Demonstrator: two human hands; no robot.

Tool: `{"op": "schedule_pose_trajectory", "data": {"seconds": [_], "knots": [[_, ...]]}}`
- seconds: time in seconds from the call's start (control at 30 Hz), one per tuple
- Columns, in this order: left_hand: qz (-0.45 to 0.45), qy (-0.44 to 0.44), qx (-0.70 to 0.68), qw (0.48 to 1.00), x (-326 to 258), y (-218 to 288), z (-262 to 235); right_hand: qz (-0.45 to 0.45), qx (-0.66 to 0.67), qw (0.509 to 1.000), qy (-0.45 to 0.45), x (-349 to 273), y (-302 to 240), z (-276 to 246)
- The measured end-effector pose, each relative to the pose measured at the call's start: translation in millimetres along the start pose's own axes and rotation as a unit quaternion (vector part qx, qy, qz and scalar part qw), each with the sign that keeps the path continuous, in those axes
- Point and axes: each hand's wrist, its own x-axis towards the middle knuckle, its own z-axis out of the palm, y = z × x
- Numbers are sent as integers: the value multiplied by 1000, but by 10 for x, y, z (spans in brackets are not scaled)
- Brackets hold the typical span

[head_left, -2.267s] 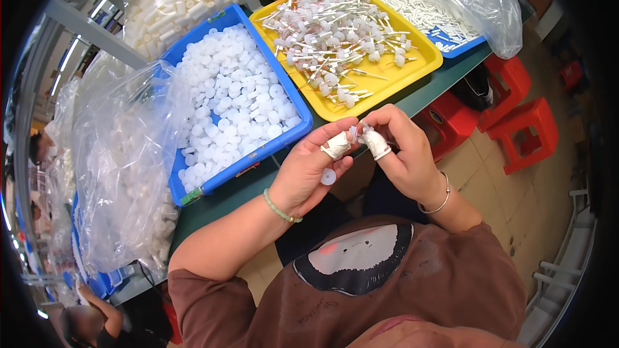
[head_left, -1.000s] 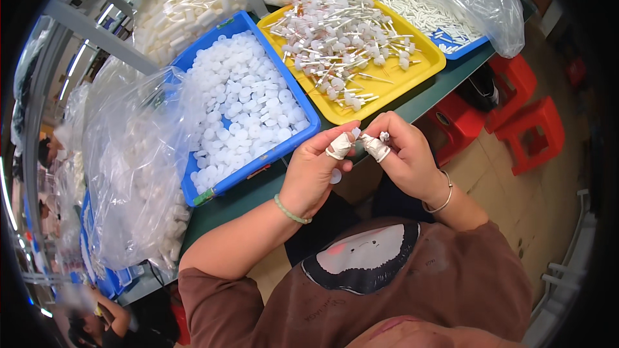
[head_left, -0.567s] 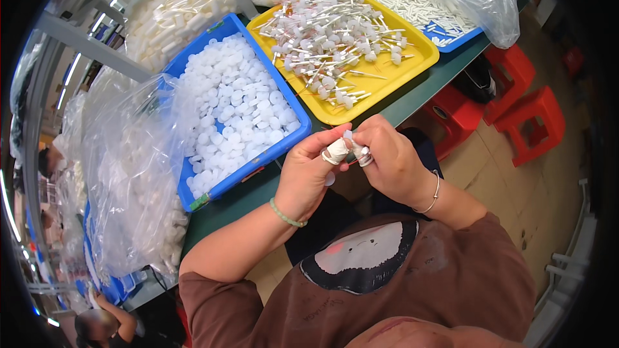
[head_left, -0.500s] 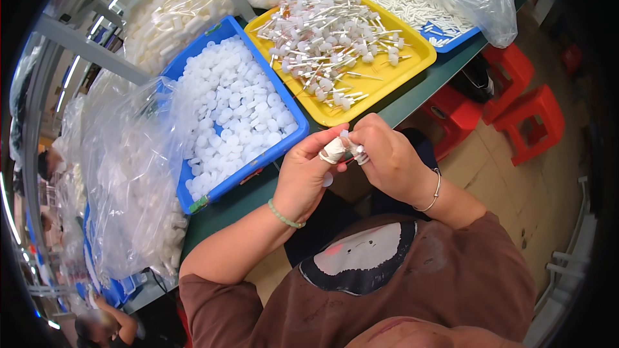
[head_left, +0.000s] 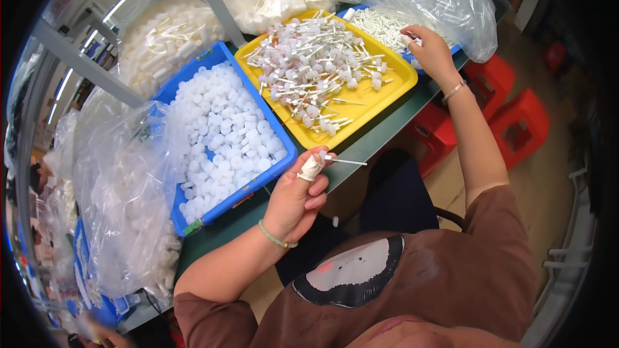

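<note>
My left hand [head_left: 295,205] is raised in front of the trays, thumb and forefinger pinched on a thin white stick-like part [head_left: 348,162] with a small whitish cap at its held end. White tape wraps one of its digits. To the far right, my right hand [head_left: 428,53] reaches to the blue tray of short white tubes [head_left: 380,27]. Its fingers curl down at the tray's near edge, one with a white wrap; what lies between them is hidden. A yellow tray [head_left: 371,108] between the hands carries a heap of similar assembled parts.
A larger blue tray [head_left: 288,162] of translucent white discs stands left of the yellow one. Clear plastic bags [head_left: 119,187] of white parts flank and back the trays. Grey metal posts [head_left: 216,0] rise at the far left. Red stools [head_left: 519,132] stand right of the green table [head_left: 364,145].
My right hand has left my left hand and moved far right to the tube tray. My left hand has shifted slightly left and nearer, and the part in it now sticks out plainly.
</note>
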Motion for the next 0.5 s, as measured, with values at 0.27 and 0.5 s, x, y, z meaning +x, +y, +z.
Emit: {"op": "schedule_pose_trajectory", "data": {"seconds": [0.27,0.5], "knots": [[7,12,15,1000,6,-1,-42,25,-104,986,-127,247,310,417],[6,-5,-19,1000,-5,-20,-51,99,-23,991,-93,83,-274,94]]}}
